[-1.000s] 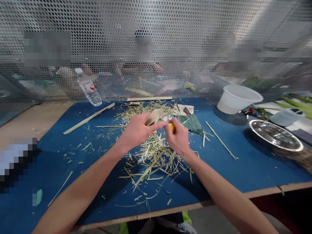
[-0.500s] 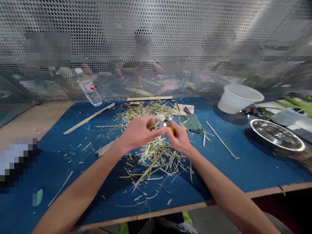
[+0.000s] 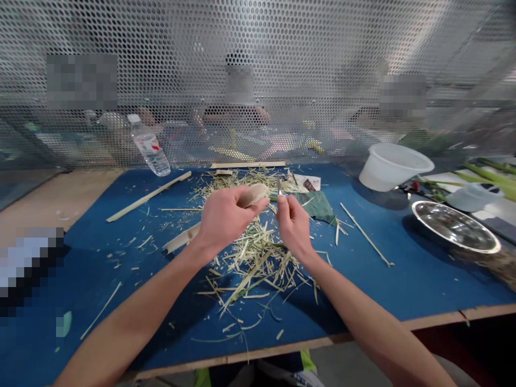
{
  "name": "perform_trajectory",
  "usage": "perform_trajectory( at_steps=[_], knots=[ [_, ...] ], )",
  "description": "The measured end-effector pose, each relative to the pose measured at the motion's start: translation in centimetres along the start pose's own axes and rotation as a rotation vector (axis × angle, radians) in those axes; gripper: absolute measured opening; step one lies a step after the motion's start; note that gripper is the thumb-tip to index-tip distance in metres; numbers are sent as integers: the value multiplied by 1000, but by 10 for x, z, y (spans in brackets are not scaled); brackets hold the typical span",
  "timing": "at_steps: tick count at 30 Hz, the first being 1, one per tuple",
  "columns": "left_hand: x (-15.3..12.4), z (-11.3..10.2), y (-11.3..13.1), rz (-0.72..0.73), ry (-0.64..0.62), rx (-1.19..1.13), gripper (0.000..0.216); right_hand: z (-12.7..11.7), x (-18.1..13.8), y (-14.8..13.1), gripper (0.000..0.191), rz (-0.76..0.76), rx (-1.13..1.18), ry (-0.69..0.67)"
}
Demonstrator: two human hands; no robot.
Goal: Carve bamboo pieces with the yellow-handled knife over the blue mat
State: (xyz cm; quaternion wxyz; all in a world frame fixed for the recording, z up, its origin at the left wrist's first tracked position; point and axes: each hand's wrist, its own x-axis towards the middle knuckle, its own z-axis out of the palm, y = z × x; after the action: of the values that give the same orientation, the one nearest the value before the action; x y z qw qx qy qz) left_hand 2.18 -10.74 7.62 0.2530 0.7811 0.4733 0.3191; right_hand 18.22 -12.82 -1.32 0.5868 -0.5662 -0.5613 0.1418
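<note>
My left hand is wrapped round a pale curved piece of what looks like bamboo, whose rounded end shows above the fingers. Closed on a small knife, my right hand has its thumb on top and the blade pointing up. The blade stands just right of the pale piece, apart from it. Fingers hide the knife's handle. Thin shavings lie heaped under both hands. Another pale, trough-shaped piece rests beside my left wrist.
The blue tabletop ends at a perforated metal screen, with people behind it. A water bottle leans there. A long pale strip lies left. Right are a green cloth, white tub and steel bowl.
My right hand has drawn the knife away from the pale piece, and its blade has swung upright. The left hand keeps its hold, with the piece slightly turned.
</note>
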Motion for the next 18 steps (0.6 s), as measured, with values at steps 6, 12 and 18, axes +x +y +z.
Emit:
perform_trajectory(
  at_steps=[6,12,18],
  knots=[
    [-1,-3,0,72,-90,14,49,-13,5,18,41,-58,184,-106],
    [0,0,-6,55,-196,57,48,-18,2,14,37,-219,96,-266],
    [2,4,-11,54,-240,12,50,-21,4,9,36,-253,15,-298]
  ],
)
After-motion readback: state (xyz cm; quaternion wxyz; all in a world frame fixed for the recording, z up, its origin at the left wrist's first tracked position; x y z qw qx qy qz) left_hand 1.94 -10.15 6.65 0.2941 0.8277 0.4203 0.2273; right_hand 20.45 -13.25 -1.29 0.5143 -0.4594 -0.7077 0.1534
